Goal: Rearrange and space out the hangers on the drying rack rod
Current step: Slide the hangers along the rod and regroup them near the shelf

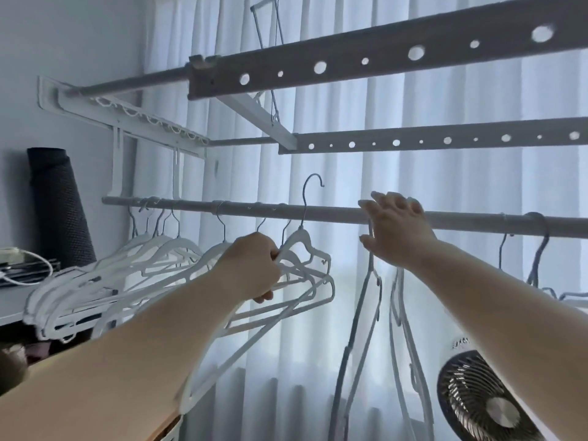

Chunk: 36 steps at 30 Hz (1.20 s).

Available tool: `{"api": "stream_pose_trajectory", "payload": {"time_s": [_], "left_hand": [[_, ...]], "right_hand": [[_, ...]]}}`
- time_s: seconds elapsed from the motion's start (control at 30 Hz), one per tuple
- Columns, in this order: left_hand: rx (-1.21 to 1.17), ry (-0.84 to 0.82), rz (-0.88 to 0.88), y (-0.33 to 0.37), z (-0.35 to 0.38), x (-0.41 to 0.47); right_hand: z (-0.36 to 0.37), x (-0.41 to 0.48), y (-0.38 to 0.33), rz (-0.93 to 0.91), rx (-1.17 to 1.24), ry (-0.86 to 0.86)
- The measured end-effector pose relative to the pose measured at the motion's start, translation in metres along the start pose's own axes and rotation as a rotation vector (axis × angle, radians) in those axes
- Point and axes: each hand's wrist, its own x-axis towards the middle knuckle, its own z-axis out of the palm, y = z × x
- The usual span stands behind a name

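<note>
The rod (pixel 334 214) runs level from 9 to 3 o'clock in front of the curtain (pixel 350 173). The left grip (pixel 251 268) is clenched on the shoulder of a white hanger (pixel 300 240), whose hook stands above the rod's top edge, off it. At 9 o'clock of that grip a bunch (pixel 165 246) of hangers crowds the rod's left end. The right grip (pixel 397 230) lies over the rod, thumb beside the hook of an edge-on hanger (pixel 366 313); I cannot tell whether it pinches the hook. Bare rod shows between the two grips, and again toward 3 o'clock up to two more hooks (pixel 541 246).
</note>
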Motion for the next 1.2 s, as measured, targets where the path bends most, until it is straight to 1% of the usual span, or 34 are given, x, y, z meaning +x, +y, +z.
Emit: {"api": "stream_pose_trajectory", "payload": {"time_s": [0.1, 0.3, 0.5, 0.67, 0.73, 0.83, 0.9, 0.93, 1.03, 1.1, 1.2], "left_hand": [[-0.024, -0.031, -0.054, 0.002, 0.010, 0.015], [-0.035, -0.075, -0.086, 0.001, 0.035, 0.023], [-0.063, -0.092, -0.060, 0.001, 0.043, 0.019], [-0.041, -0.105, -0.028, -0.002, 0.037, 0.018], [-0.016, -0.023, 0.011, -0.003, 0.033, 0.019], [0.162, 0.183, 0.081, -0.007, 0.025, 0.020], [0.251, 0.219, 0.093, -0.016, 0.019, 0.019], [0.300, 0.197, 0.083, -0.021, 0.016, 0.021], [0.404, 0.062, 0.021, -0.038, 0.012, 0.023], [0.410, -0.019, -0.022, -0.048, 0.013, 0.025], [0.435, -0.088, -0.054, -0.059, 0.016, 0.030]], "right_hand": [[0.005, 0.006, 0.006, 0.028, 0.080, -0.006], [0.012, 0.008, 0.018, -0.039, 0.097, 0.048], [0.024, 0.006, 0.019, -0.068, 0.095, 0.111], [0.022, 0.007, 0.017, -0.064, 0.089, 0.094], [0.021, 0.008, 0.014, -0.048, 0.097, 0.094], [0.018, 0.010, 0.007, -0.045, 0.102, 0.138], [0.016, 0.015, -0.001, -0.073, 0.080, 0.160], [0.016, 0.018, -0.005, -0.085, 0.071, 0.159], [0.014, 0.033, -0.021, -0.125, 0.066, 0.146], [0.015, 0.042, -0.031, -0.156, 0.065, 0.131], [0.016, 0.052, -0.044, -0.151, 0.064, 0.071]]}}
